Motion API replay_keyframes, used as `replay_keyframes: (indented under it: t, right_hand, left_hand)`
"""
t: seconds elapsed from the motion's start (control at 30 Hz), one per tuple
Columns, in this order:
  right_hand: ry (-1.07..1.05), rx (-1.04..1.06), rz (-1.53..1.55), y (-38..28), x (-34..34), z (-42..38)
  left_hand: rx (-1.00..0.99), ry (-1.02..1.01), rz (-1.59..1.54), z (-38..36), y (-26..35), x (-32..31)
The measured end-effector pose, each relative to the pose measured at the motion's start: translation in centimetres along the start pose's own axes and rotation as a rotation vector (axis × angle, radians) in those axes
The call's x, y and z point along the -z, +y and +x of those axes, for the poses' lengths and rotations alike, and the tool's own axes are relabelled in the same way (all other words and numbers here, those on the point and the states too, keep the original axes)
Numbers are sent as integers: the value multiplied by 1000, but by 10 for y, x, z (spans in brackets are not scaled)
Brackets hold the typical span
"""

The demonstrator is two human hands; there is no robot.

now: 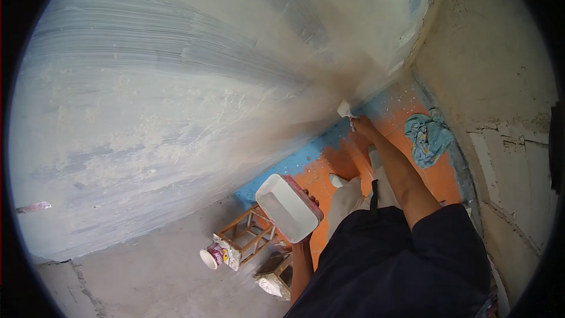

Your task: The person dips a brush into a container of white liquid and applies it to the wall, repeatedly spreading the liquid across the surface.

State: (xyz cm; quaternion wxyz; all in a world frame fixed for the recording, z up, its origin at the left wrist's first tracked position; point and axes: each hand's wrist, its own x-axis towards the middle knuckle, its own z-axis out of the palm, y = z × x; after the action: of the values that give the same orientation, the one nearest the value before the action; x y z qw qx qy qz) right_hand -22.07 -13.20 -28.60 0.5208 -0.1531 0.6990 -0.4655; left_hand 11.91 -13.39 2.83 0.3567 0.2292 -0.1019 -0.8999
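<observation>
My right hand (363, 126) is closed around the handle of a paintbrush (345, 109). Its flat white head is up at the lower part of the wall (194, 112), which carries streaky white coating over grey. Lower in the head view, a white rectangular paint tray (288, 208) with reddish smears on its outer side is tilted in my left hand (313, 198). Those fingers wrap its right edge from beneath, and the palm is hidden behind it. Pale liquid or coating shows inside the tray.
A wooden stepladder (252, 232) stands below the tray, with a white-and-purple bucket (213, 255) beside it. A crumpled teal cloth (428, 138) lies on the orange floor (332, 165) near the rough right-hand wall (494, 53). A blue band runs along the wall's foot.
</observation>
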Motion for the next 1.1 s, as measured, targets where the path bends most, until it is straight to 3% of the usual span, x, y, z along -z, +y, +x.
replay_keyframes:
  t: [0.1,0.23,0.33,0.4,0.5,0.6,0.67,0.77,0.83,0.93,1.1]
  right_hand:
    - [-19,265,328,-32,-19,-17]
    - [-68,370,506,-160,-15,-113]
    - [-61,530,521,-224,-6,-169]
    - [-54,649,544,-236,-7,-177]
    - [31,537,459,-215,-4,-146]
    - [15,468,406,-130,-9,-85]
    - [65,298,436,-84,-15,-67]
    - [245,15,168,-54,-24,-41]
    - [185,99,295,-107,-30,-76]
    - [87,198,427,-215,-42,-141]
    - [103,480,447,-373,-57,-291]
  left_hand:
    - [-6,99,-8,-2,3,4]
    - [-20,244,221,4,7,9]
    - [67,-81,-53,19,6,-20]
    - [119,-44,-117,27,16,-1]
    - [172,-64,-163,30,23,-4]
    - [163,-76,-60,38,40,21]
    - [163,-87,47,49,56,49]
    - [197,-146,83,58,76,56]
    - [222,-232,-59,56,80,31]
    - [279,-194,-96,67,94,45]
    - [327,-270,46,87,114,48]
